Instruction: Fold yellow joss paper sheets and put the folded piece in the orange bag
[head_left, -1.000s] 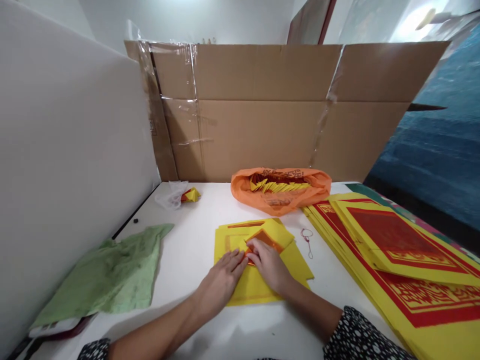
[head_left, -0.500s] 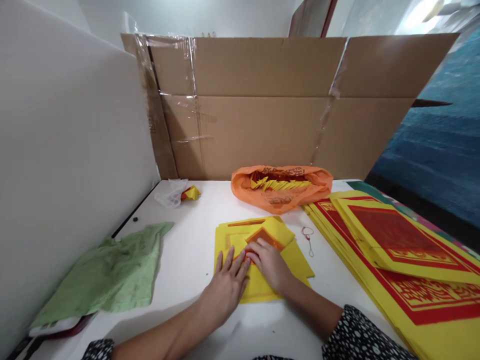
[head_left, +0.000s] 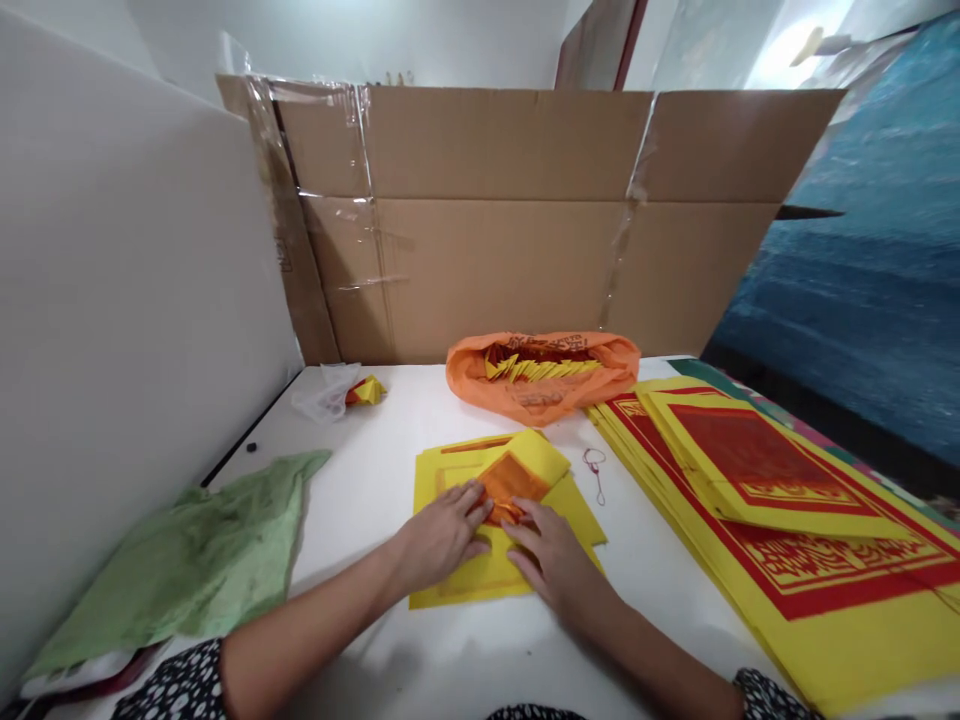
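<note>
With our left hand (head_left: pixel 437 535) and right hand (head_left: pixel 551 558) pressing flat, gripping nothing, the folded yellow sheet (head_left: pixel 517 472) may spring open or crease crookedly.

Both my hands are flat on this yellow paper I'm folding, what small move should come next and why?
Probably run the right hand fingertips along the fold edge to crease it, while the left hand pins the sheet. The folded yellow paper has its orange-red underside turned up and its flap looks raised rather than flat, and both hands already rest beside that fold on the small stack of yellow sheets.
</note>
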